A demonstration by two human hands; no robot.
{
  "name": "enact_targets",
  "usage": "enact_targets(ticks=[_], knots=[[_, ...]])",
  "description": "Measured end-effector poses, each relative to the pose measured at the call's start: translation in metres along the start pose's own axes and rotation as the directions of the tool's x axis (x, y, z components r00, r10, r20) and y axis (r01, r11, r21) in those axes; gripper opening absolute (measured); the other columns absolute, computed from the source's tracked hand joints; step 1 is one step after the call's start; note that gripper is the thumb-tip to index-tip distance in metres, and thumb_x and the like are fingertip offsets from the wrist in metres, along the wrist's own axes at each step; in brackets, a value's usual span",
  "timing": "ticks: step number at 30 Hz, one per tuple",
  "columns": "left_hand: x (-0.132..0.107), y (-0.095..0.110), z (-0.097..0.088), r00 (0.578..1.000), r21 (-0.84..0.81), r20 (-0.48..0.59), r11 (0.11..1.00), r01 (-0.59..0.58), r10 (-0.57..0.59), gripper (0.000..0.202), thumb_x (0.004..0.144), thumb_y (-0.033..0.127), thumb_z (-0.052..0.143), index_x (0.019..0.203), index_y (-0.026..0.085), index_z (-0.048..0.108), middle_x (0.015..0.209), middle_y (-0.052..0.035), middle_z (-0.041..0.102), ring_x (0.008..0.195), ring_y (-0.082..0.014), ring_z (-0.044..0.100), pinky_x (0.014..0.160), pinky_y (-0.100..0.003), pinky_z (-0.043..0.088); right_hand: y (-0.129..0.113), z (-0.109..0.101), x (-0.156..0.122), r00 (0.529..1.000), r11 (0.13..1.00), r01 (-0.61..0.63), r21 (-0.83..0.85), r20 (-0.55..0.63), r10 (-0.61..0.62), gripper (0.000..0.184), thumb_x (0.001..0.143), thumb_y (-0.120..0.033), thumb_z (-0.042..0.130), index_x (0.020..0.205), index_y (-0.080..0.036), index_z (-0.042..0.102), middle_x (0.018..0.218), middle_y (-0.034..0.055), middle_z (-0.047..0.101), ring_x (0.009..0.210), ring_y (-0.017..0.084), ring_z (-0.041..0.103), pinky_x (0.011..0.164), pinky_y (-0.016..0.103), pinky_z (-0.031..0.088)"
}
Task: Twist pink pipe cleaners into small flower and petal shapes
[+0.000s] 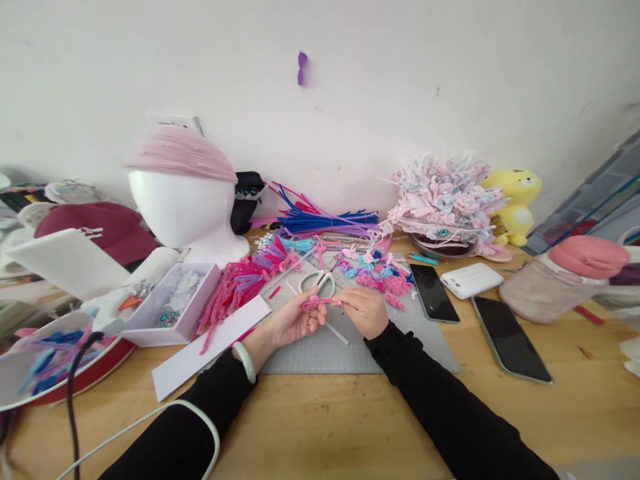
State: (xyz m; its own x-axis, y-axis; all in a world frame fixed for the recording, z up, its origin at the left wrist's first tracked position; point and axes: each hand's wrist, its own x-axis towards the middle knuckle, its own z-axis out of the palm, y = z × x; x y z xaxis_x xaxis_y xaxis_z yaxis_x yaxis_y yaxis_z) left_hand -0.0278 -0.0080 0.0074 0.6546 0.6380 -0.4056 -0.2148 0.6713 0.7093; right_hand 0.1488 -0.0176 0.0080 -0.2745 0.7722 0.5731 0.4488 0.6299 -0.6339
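Above the grey cutting mat (305, 357), my left hand (295, 321) is closed on one end of a pink pipe cleaner (316, 303). Pinched fingers of my right hand (367, 312) grip the other end. Scissors (320, 281) with pale handles lie just beyond my hands, blades pointing away. To their right sits a group of small pink, blue and purple pipe-cleaner pieces (385, 273). Left of my left hand is a pile of pink and purple pipe-cleaner pieces (250, 273). A thin pale stick (337, 333) rests on the mat under my hands.
A white head form (183, 207) stands at the back left, near an open box (165, 327). Right of the mat lie two phones (434, 293), a white power bank (473, 280) and a pink-topped pouch (555, 287). A white cable (200, 410) crosses my left sleeve.
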Motion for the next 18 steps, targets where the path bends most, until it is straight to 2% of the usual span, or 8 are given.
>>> enact_targets(ticks=[3,7,9,11,13,14,16,18], knots=[[-0.002,0.002,0.001,0.997,0.007,-0.035,0.998,-0.065,0.065,0.021,0.077,0.021,0.046,0.06,0.01,0.053,0.048,-0.0004,0.054,0.034,-0.0023,0.044,0.033,-0.011,0.031,-0.001,0.001,0.0,1.0,0.999,-0.031,0.016,-0.004,0.031,0.019,0.075,-0.023,0.048,0.072,-0.025,0.067,0.075,0.0014,0.067,0.071,0.015,0.059,0.067,0.025,0.043],[0.001,0.0,0.002,0.97,0.299,-0.049,0.93,-0.215,0.24,0.017,0.073,0.024,0.052,0.06,0.013,0.052,0.053,-0.0007,0.056,0.038,-0.0042,0.045,0.036,-0.014,0.033,-0.002,0.008,0.003,0.939,0.931,-0.327,0.163,-0.054,0.339,0.013,0.069,-0.023,0.053,0.065,-0.022,0.066,0.059,-0.0005,0.064,0.05,0.013,0.055,0.052,0.024,0.042],[0.0,-0.002,0.001,0.918,0.589,-0.049,0.754,-0.291,0.393,0.019,0.072,0.03,0.052,0.061,0.015,0.054,0.057,-0.0018,0.056,0.045,-0.0081,0.049,0.042,-0.018,0.036,-0.002,0.011,0.005,0.865,0.84,-0.473,0.267,-0.038,0.5,0.01,0.066,-0.022,0.056,0.06,-0.019,0.064,0.054,-0.0014,0.062,0.043,0.012,0.052,0.046,0.023,0.04],[-0.002,-0.004,0.0,0.822,0.813,-0.009,0.483,-0.326,0.57,0.016,0.071,0.032,0.054,0.064,0.018,0.057,0.061,-0.0036,0.057,0.057,-0.0126,0.053,0.052,-0.021,0.04,-0.001,0.013,0.007,0.812,0.761,-0.549,0.345,0.005,0.584,0.01,0.063,-0.023,0.057,0.056,-0.018,0.061,0.051,-0.0016,0.061,0.04,0.011,0.05,0.043,0.022,0.038],[-0.004,-0.005,0.0,0.731,0.904,0.05,0.28,-0.323,0.68,0.013,0.069,0.032,0.056,0.067,0.019,0.059,0.069,-0.0058,0.059,0.07,-0.0157,0.053,0.063,-0.023,0.04,0.0,0.015,0.008,0.782,0.708,-0.585,0.395,0.043,0.622,0.012,0.063,-0.025,0.057,0.054,-0.017,0.059,0.052,-0.0012,0.06,0.038,0.01,0.048,0.041,0.022,0.037],[-0.005,-0.006,0.0,0.705,0.917,0.061,0.239,-0.319,0.707,0.013,0.069,0.032,0.056,0.067,0.02,0.059,0.071,-0.0064,0.059,0.073,-0.0165,0.053,0.066,-0.023,0.039,0.0,0.015,0.008,0.772,0.691,-0.594,0.411,0.053,0.633,0.013,0.063,-0.026,0.056,0.054,-0.016,0.059,0.053,-0.0009,0.061,0.038,0.01,0.048,0.04,0.021,0.036],[-0.005,-0.007,0.003,0.7,0.908,0.011,0.286,-0.306,0.714,0.015,0.068,0.034,0.057,0.066,0.019,0.058,0.069,-0.0054,0.059,0.07,-0.0156,0.054,0.062,-0.022,0.04,0.0,0.015,0.008,0.779,0.7,-0.583,0.413,0.041,0.625,0.012,0.064,-0.025,0.056,0.057,-0.016,0.06,0.054,-0.0009,0.061,0.039,0.01,0.049,0.041,0.021,0.036],[-0.003,-0.006,0.005,0.773,0.816,-0.102,0.497,-0.295,0.627,0.022,0.067,0.039,0.056,0.064,0.017,0.056,0.063,-0.0035,0.059,0.058,-0.013,0.054,0.051,-0.02,0.04,-0.002,0.015,0.006,0.822,0.767,-0.525,0.369,-0.015,0.57,0.009,0.065,-0.023,0.056,0.06,-0.016,0.061,0.054,-0.0012,0.06,0.042,0.011,0.051,0.044,0.022,0.039]])
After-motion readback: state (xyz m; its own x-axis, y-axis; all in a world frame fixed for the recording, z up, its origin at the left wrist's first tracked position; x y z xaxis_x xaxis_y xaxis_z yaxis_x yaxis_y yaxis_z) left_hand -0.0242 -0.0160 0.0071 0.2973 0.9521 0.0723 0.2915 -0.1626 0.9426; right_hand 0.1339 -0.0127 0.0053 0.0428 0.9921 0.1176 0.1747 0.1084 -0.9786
